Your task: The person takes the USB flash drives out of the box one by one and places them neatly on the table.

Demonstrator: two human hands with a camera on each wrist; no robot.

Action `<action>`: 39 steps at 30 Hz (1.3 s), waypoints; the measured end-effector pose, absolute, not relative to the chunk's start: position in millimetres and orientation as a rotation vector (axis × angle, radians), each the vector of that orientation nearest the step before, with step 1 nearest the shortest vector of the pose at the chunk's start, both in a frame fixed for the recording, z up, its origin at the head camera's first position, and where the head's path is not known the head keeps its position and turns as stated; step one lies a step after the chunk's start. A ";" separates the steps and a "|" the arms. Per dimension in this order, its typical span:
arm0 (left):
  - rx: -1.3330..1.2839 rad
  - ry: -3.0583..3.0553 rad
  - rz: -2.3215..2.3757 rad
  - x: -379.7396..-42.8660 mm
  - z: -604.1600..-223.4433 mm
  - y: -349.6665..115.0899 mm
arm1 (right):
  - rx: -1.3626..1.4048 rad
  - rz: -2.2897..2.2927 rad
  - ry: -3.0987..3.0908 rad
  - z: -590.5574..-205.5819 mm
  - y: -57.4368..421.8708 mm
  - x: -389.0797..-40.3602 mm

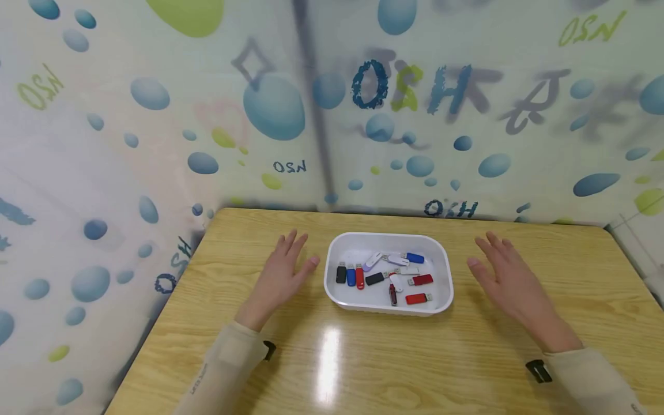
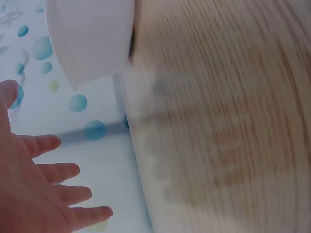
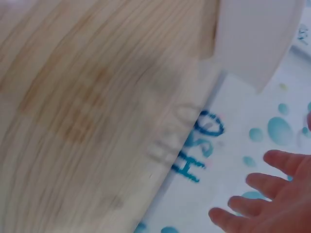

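Observation:
A white plastic tray (image 1: 389,308) stands on the table with several USB flash drives lying in it. At its left side lie a black drive (image 1: 340,274), a blue drive (image 1: 351,276) and a red drive (image 1: 360,278), side by side. Another blue drive (image 1: 415,258) is near the back right, and a red one (image 1: 418,298) near the front right. My left hand (image 1: 280,276), fingers extended and holding nothing, hovers left of the tray. To the right of the tray, my right hand (image 1: 513,282) is likewise spread and holds nothing. Both wrist views show the tray's outer wall (image 2: 92,39).
The wooden table (image 1: 233,369) has a glossy top with a bright reflection in front of the tray. Behind it and on the left hangs a pale backdrop (image 1: 342,150) printed with blue and green drops and letters. Dark straps (image 1: 538,371) show near both wrists.

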State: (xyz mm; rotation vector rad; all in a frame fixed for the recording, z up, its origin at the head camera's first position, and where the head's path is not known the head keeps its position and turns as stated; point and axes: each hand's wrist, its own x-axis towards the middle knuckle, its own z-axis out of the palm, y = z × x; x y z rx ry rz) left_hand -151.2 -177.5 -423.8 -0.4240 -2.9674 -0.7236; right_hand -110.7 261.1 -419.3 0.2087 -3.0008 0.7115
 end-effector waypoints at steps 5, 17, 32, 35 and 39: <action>-0.395 -2.910 -1.016 -147.4 -422.9 -168.2 | 0.129 0.835 -3.035 -414.1 245.4 -107.6; -0.144 -2.775 -1.772 -145.4 -435.3 -151.3 | 0.010 0.942 -3.090 -427.2 227.3 -110.6; -0.095 -2.668 -2.082 -145.3 -439.5 -128.8 | -0.013 0.944 -3.094 -425.1 236.7 -115.5; -0.098 -2.659 -2.119 -145.3 -439.4 -123.9 | -0.026 0.941 -3.106 -424.1 240.9 -116.5; -0.097 -2.640 -2.158 -145.2 -438.1 -117.7 | -0.047 0.940 -3.121 -422.4 245.1 -116.5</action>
